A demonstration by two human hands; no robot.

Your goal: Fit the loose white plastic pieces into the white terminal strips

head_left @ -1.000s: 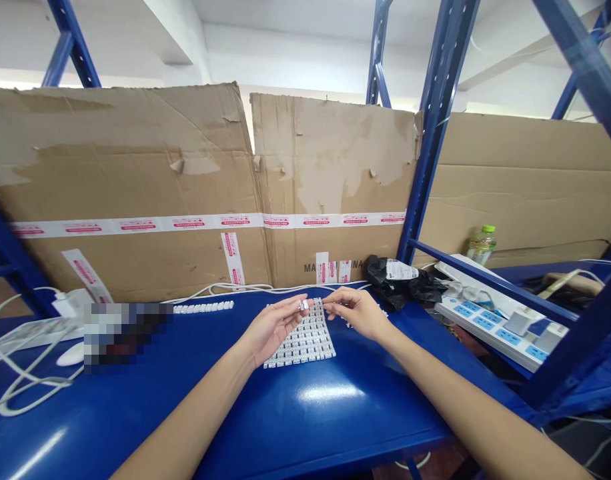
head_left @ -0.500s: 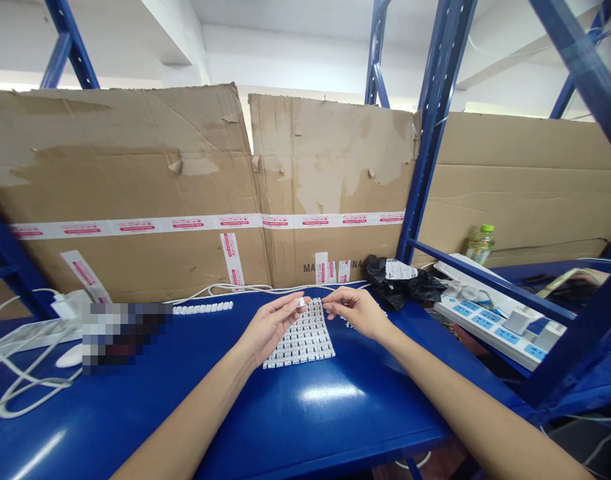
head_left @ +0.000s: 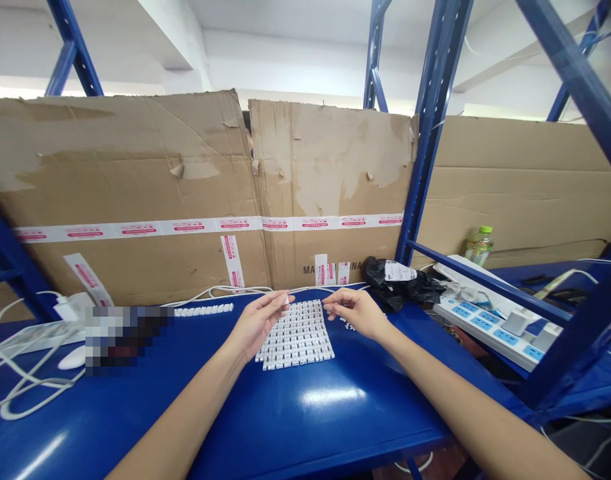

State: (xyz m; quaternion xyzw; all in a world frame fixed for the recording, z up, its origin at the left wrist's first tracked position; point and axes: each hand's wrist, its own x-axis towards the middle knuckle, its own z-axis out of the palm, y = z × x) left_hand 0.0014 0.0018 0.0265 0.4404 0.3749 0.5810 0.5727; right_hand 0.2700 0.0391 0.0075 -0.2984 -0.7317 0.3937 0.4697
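Note:
My left hand [head_left: 258,323] is closed in a pinch on a small white plastic piece [head_left: 287,301], held just above the upper left part of a block of white plastic pieces. That block [head_left: 298,343] lies on the blue table, its small parts set in close rows. At its upper right edge is my right hand [head_left: 358,312], thumb and forefinger brought together. Whatever those right fingertips hold, if anything, is too small to make out. Some loose white bits [head_left: 349,325] lie partly hidden behind the right hand.
A row of white pieces [head_left: 205,311] lies at the back left. Cables and a white power strip [head_left: 25,337] occupy the left side. On the right are a black plastic bag [head_left: 400,293], a blue-socketed power strip [head_left: 485,323] and a blue rack post [head_left: 425,160]. Cardboard [head_left: 185,193] stands behind.
My left hand has shifted a little left with the small white piece, uncovering more of the block's top. The right hand has hardly moved.

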